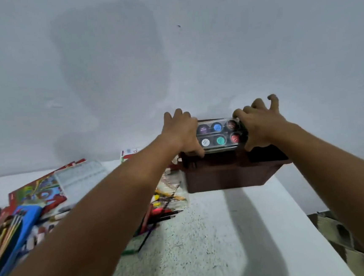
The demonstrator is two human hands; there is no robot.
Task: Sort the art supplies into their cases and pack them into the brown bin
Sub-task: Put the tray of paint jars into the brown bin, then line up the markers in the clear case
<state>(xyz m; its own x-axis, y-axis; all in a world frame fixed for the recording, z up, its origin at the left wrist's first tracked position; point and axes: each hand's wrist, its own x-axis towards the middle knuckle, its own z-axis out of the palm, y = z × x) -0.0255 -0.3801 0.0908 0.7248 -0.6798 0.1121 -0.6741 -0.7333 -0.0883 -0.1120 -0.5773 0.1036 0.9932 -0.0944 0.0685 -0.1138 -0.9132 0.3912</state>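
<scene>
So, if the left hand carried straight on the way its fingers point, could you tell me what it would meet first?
The left hand holds one end of the clear paint pot case over the brown bin, fingers pointing away from the person. Straight on, it would probably meet the grey wall behind the bin, though depth is unclear.

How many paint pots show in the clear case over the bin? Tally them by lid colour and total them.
In the clear paint case that both hands hold over the brown bin:
Purple: 1
Blue: 1
Dark red, partly behind the right hand's fingers: 1
White: 1
Teal: 1
Red: 1
Total: 6 visible; the left hand may hide more.
</scene>
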